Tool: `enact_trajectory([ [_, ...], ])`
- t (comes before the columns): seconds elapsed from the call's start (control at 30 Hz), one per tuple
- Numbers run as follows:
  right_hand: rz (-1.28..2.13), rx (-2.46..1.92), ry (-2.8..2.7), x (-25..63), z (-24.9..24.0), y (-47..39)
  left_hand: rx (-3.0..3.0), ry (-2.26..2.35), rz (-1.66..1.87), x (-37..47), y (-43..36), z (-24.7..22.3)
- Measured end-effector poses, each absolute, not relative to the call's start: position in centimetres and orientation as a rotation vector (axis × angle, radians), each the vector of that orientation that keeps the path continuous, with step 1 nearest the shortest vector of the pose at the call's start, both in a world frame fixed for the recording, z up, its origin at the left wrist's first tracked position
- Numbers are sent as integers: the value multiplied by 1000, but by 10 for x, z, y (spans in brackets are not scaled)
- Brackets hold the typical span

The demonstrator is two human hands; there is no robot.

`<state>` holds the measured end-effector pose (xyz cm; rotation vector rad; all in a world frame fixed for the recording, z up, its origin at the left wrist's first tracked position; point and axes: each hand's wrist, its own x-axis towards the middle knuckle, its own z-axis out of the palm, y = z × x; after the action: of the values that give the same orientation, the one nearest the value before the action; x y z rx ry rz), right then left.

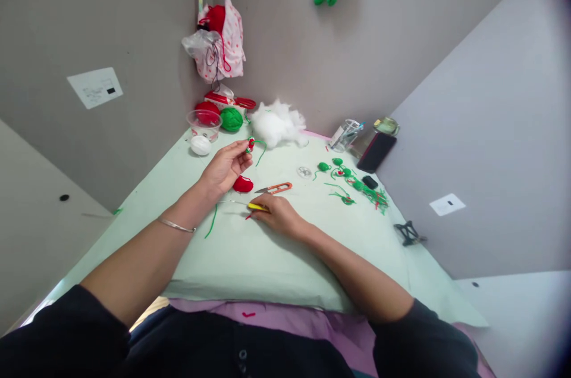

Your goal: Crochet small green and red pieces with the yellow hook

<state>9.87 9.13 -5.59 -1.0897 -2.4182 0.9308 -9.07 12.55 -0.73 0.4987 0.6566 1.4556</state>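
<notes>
My left hand [226, 165] is raised over the table, thumb and fingers pinched on a small red, white and green crocheted piece [250, 144]. A loose green strand hangs from that piece. Lower and to the right, my right hand [282, 215] rests near the tabletop, closed on a yellow-handled crochet hook [257, 207] whose thin metal shaft points left. Just beyond it lie orange thread snips [280, 188]. A small red yarn bundle [243, 184] sits between the hands. Below my left wrist a green yarn piece [212, 222] lies on the pale cloth.
White stuffing [279, 123] is heaped at the back, beside a green yarn ball [232, 119] and a clear tub [204, 126]. On the right are small green crocheted pieces [358, 185], a phone [377, 152] and a clear cup [345, 136]. A spotted bag [232, 47] hangs behind.
</notes>
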Motion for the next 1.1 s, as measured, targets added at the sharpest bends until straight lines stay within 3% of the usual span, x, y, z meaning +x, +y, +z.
enact_trajectory([
  [0.57, 844, -1063, -2510, 128, -45, 91, 600, 728, 1371, -82, 121, -19],
  [0.83, 629, -1426, -2219, 192, -20, 130, 615, 786, 1342, -80, 120, -21],
  [1.1, 602, -1548, -2266, 186, -39, 133, 631, 807, 1326, -77, 120, -24],
])
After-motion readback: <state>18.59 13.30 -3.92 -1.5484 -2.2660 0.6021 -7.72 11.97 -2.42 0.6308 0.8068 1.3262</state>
